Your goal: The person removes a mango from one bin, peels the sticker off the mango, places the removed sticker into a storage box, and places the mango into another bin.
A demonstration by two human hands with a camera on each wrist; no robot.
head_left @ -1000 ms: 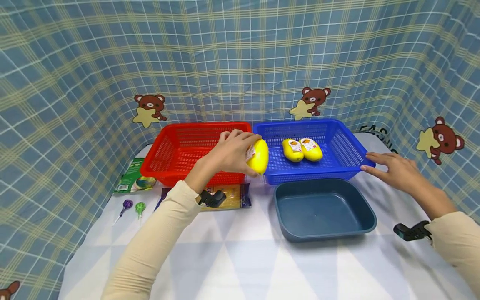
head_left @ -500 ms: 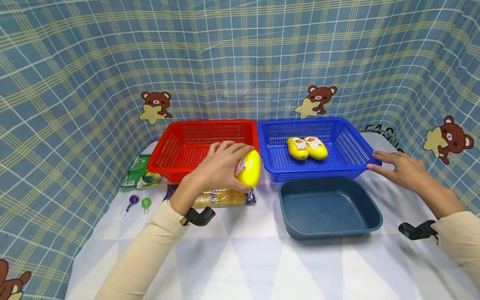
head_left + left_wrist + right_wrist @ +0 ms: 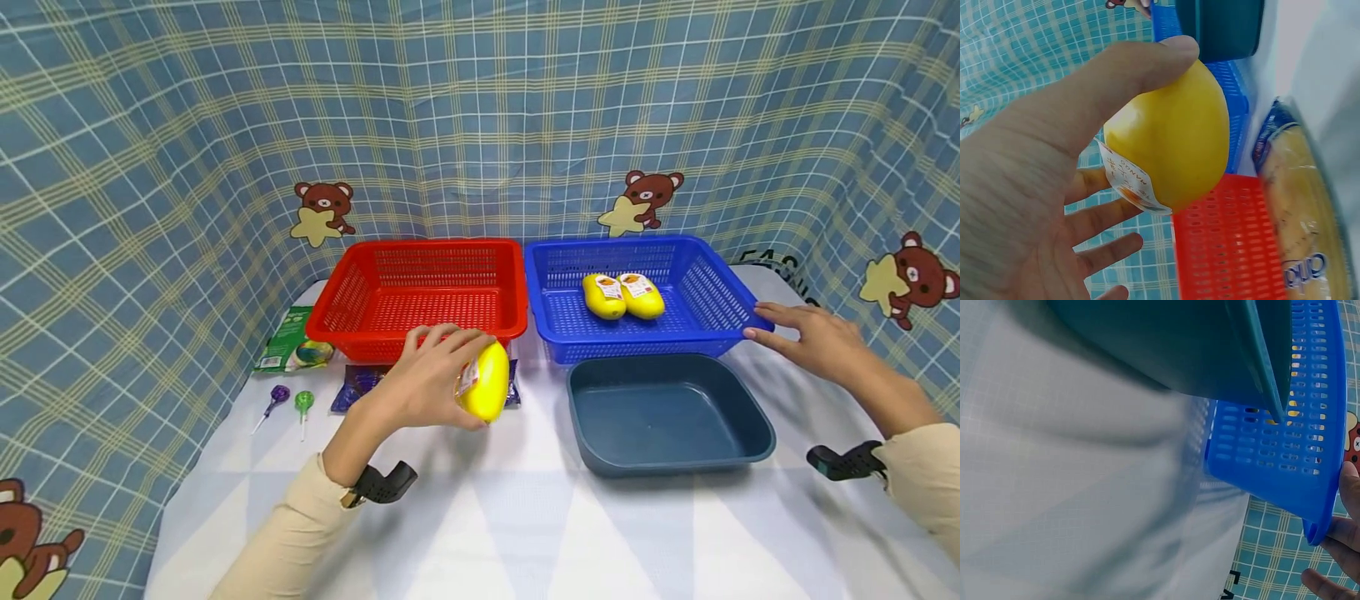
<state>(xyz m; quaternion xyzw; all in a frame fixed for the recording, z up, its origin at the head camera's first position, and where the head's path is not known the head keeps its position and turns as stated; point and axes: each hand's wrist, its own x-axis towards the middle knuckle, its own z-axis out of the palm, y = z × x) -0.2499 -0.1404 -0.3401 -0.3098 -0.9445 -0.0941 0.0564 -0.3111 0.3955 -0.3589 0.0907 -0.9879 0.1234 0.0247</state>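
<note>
Nearest to me: pale tablecloth (image 3: 495,517), cream sleeves on both forearms, a black clip at each wrist.

My left hand (image 3: 423,383) is raised over the table in front of the red basket (image 3: 420,292). Thumb and fingers are curled round 1 yellow mango (image 3: 483,383); the left wrist view shows the thumb across the top of the mango (image 3: 1175,134), the other fingers behind it, and a white sticker with orange print hanging off the skin. The mango is clear of the table and outside both baskets.

Under and just behind that hand: a flat packet (image 3: 360,383) with a purple edge, mostly hidden from the head camera. In the left wrist view the packet (image 3: 1300,206) shows yellowish contents; printing too blurred to read.

Left of it: 2 lollipops, 1 purple (image 3: 276,396) and 1 green (image 3: 303,403), side by side. Beyond them, a green pouch (image 3: 291,342) by the red basket's left corner.

Right of centre: dark teal tray (image 3: 667,412), just in front of the blue basket (image 3: 645,292).

My right hand (image 3: 813,337) lies fairly flat, fingers straight, fingertips against the blue basket's right front corner. The right wrist view shows fingertips (image 3: 1347,531) at that rim (image 3: 1319,506).

Inside the blue basket: 2 more mangoes (image 3: 622,296), touching, stickers up. Red and blue baskets stand side by side.

Farthest: checked blue cloth (image 3: 480,108) with bear-and-star patches.
</note>
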